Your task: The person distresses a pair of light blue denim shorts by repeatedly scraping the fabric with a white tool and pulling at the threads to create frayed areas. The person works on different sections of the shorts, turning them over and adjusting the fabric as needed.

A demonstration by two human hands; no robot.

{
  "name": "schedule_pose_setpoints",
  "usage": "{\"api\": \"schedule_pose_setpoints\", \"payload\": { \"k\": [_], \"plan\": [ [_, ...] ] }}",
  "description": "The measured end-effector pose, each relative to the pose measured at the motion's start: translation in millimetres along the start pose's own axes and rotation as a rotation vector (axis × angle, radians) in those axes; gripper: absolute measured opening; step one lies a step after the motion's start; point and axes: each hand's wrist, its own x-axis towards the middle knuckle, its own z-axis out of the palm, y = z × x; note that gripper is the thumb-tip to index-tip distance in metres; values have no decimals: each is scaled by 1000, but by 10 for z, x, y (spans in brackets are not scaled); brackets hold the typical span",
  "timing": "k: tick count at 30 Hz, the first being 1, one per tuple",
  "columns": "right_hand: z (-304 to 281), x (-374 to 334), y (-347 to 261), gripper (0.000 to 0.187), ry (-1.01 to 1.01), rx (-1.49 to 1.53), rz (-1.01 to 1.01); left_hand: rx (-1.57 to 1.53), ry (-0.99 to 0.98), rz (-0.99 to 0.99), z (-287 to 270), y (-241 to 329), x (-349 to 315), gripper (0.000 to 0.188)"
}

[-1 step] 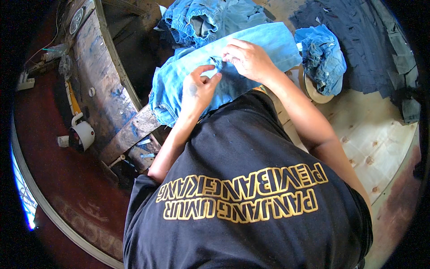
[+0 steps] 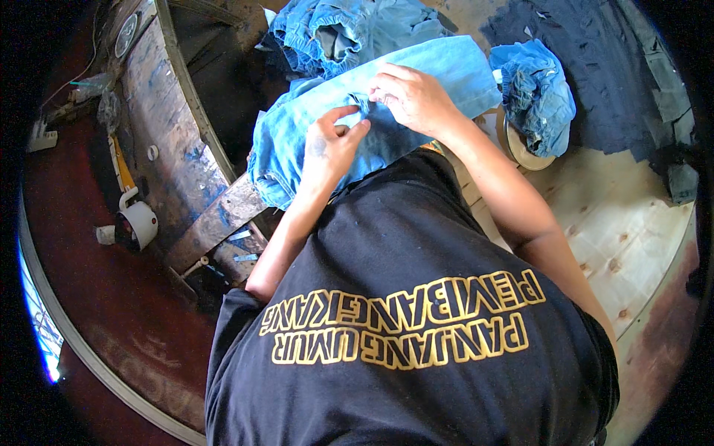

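A light-blue denim garment (image 2: 286, 123) lies bunched across my lap. My right hand (image 2: 413, 100) rests on top of it, thumb and fingertips pinching a bit of the cloth near the middle. My left hand (image 2: 332, 141) comes in from the lower left, its thumb and forefinger curved around a small raised fold (image 2: 361, 102) beside my right fingertips. A narrow gap shows between those two tips; the other left fingers are curled under. Whether a thread or something small is between the fingers is too small to make out.
More blue denim garments with elastic waistbands (image 2: 338, 37) are piled just beyond. At the right, a crumpled denim piece (image 2: 535, 97) sits on a round stool-like top (image 2: 524, 152) next to dark cloth (image 2: 580, 74). A worn wooden sewing table (image 2: 167, 97) and a white machine part (image 2: 137, 223) stand left.
My left thumb and forefinger have shifted very slightly toward my right hand. The garment and my right hand look the same.
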Motion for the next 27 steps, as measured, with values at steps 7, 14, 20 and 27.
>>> {"api": "schedule_pose_setpoints", "payload": {
  "k": [7, 14, 20, 27],
  "plan": [
    [-93, -16, -3, 12, 32, -3, 24, -732, -221, -348, 78, -22, 254, 13],
    [-113, -115, 181, 18, -43, -44, -32, -692, -156, -268, 166, 1, 296, 11],
    [70, -187, 264, 18, -4, -126, 44, -624, -73, -287, 144, -70, 352, 9],
    [30, -173, 160, 15, 75, -115, 12, -24, 96, 114, 58, -270, 252, 12]
  ]
}}
